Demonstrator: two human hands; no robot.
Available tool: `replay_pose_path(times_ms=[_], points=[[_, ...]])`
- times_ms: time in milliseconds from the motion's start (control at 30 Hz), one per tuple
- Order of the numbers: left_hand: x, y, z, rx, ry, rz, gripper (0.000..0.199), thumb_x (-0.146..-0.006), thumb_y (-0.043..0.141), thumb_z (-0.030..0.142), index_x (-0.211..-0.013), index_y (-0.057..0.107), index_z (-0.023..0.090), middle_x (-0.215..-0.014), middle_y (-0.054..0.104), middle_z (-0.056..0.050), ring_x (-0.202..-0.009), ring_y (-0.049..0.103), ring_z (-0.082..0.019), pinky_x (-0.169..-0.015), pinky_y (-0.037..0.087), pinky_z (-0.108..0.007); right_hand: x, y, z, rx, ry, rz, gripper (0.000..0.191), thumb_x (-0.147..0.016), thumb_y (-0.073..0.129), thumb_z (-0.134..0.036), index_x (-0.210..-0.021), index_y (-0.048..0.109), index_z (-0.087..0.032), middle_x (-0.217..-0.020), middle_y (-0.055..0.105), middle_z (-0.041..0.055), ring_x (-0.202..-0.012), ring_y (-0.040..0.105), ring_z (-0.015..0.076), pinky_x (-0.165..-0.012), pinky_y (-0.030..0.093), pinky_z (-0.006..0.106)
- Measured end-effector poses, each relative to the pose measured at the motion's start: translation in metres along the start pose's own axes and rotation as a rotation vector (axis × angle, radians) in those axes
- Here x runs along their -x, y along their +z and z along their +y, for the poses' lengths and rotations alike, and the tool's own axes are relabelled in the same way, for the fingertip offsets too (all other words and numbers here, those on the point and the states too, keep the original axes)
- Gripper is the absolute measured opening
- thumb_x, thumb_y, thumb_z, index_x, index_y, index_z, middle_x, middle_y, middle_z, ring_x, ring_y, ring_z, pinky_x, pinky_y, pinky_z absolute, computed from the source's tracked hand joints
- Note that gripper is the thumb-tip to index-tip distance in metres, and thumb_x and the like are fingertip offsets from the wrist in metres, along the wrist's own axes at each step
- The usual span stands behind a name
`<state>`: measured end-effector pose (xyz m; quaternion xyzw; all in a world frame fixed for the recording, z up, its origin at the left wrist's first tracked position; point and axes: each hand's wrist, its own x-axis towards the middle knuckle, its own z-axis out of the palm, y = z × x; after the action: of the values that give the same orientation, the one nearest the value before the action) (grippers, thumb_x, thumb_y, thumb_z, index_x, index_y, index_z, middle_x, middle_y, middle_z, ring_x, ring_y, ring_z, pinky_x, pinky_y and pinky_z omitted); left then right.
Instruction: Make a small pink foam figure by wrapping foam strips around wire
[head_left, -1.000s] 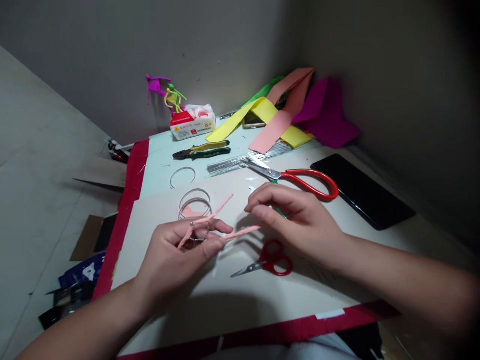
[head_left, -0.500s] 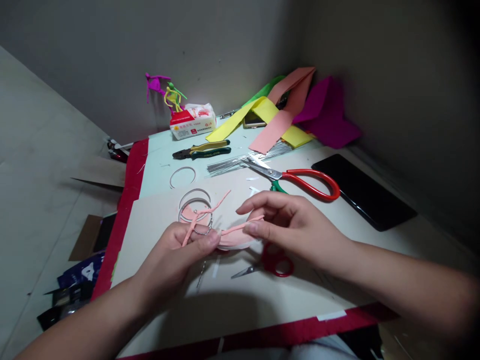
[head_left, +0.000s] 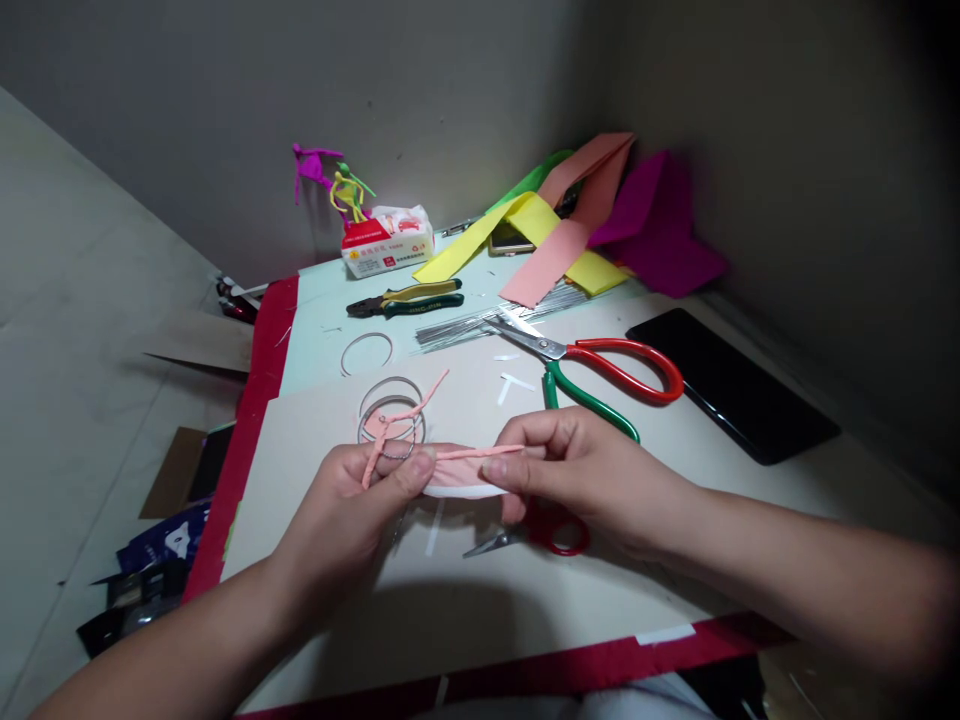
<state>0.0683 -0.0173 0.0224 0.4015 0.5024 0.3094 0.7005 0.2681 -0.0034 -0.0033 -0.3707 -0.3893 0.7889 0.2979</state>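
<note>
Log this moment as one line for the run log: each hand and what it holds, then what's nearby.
left hand: grips pink paper strip | right hand: pinches strip's far end | nearby: wire ring, green-handled scissors

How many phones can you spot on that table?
2. A black phone lies on the right, and a gold phone sits at the back, partly under the paper strips. Others could be hidden beneath the strips.

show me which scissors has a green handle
The larger pair of scissors, above the right hand, has one green and one red handle; the small scissors, partly under that hand, have red handles only.
</note>
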Motion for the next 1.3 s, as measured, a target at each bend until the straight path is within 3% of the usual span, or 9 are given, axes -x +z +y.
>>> replay_pose_path(times_ms=[100,200,267,367,467,567,767,967,1300], points=[[0.0,-0.001,0.0,-0.039,-0.018,-0.004,0.023,-0.085,0.064,0.031,-0.1,0.077,0.018,-0.083,0.077,-0.009,-0.079,0.072,-0.024,-0.067,0.057,-0.031,0.0,-0.001,-0.002,0.215,-0.087,0.073,0.026,-0.078,0.072,-0.039,-0.073,0.063,-0.015,-0.061,0.065,-0.0006,-0.045,0.051,0.0065,-0.044,0.039,0.02],[0.001,-0.001,0.0,-0.066,-0.014,0.012,0.025,-0.084,0.065,0.032,-0.101,0.077,0.018,-0.084,0.077,-0.009,-0.081,0.071,-0.025,-0.071,0.057,-0.034,-0.001,-0.004,-0.003,0.535,-0.37,0.22,0.014,-0.082,0.068,-0.03,-0.085,0.068,-0.017,-0.079,0.07,0.0029,-0.071,0.063,0.014,-0.065,0.049,0.026],[0.001,-0.001,-0.001,-0.068,0.001,0.006,0.025,-0.085,0.064,0.031,-0.102,0.076,0.018,-0.087,0.077,-0.009,-0.085,0.071,-0.025,-0.076,0.056,-0.035,-0.002,-0.007,-0.003,0.712,-0.574,0.234,0.007,-0.084,0.065,-0.023,-0.088,0.069,-0.018,-0.085,0.071,0.0037,-0.08,0.064,0.0158,-0.074,0.049,0.028],[0.001,-0.001,-0.003,-0.056,0.005,-0.019,0.024,-0.087,0.062,0.03,-0.102,0.076,0.019,-0.09,0.077,-0.007,-0.087,0.07,-0.023,-0.081,0.055,-0.034,-0.003,-0.012,-0.001,0.935,-0.788,0.178,0.01,-0.089,0.058,-0.02,-0.085,0.067,-0.019,-0.08,0.069,0.0047,-0.076,0.062,0.0156,-0.071,0.047,0.028],[0.001,-0.002,-0.004,-0.048,-0.013,-0.038,0.024,-0.088,0.061,0.031,-0.105,0.075,0.02,-0.089,0.077,-0.005,-0.085,0.069,-0.02,-0.081,0.053,-0.03,-0.002,-0.014,0.0,1.063,-0.905,0.179,0.013,-0.091,0.053,-0.018,-0.086,0.065,-0.017,-0.076,0.067,0.0059,-0.072,0.059,0.0157,-0.067,0.046,0.028],[0.001,-0.002,-0.004,-0.047,-0.026,-0.055,0.025,-0.088,0.062,0.031,-0.106,0.075,0.02,-0.089,0.077,-0.005,-0.082,0.069,-0.018,-0.079,0.052,-0.026,0.0,-0.012,0.0,1.069,-0.906,0.18,0.015,-0.091,0.051,-0.016,-0.085,0.064,-0.016,-0.073,0.064,0.0058,-0.07,0.056,0.0151,-0.066,0.045,0.027],[0.002,0.0,-0.005,-0.049,-0.015,-0.039,0.026,-0.088,0.062,0.033,-0.107,0.075,0.02,-0.088,0.077,-0.005,-0.08,0.069,-0.018,-0.079,0.052,-0.028,0.0,-0.011,-0.001,1.036,-0.757,0.163,0.014,-0.091,0.051,-0.016,-0.082,0.062,-0.017,-0.075,0.066,0.004,-0.071,0.058,0.014,-0.066,0.044,0.025],[0.002,0.008,-0.007,-0.142,0.082,0.089,0.022,-0.085,0.066,0.031,-0.101,0.077,0.02,-0.087,0.077,-0.004,-0.073,0.068,-0.016,-0.068,0.05,-0.023,-0.002,-0.008,0.007,1.132,-0.897,0.276,0.014,-0.089,0.049,-0.013,-0.082,0.061,-0.014,-0.072,0.062,0.0048,-0.068,0.054,0.0146,-0.065,0.041,0.027],[0.006,0.01,-0.008,-0.074,0.038,0.119,0.027,-0.085,0.064,0.036,-0.1,0.076,0.018,-0.076,0.076,-0.005,-0.067,0.068,-0.019,-0.059,0.05,-0.026,-0.006,-0.012,0.004,1.015,-0.809,0.249,0.012,-0.089,0.056,-0.017,-0.082,0.066,-0.014,-0.076,0.069,0.0038,-0.071,0.061,0.0131,-0.067,0.045,0.024]])
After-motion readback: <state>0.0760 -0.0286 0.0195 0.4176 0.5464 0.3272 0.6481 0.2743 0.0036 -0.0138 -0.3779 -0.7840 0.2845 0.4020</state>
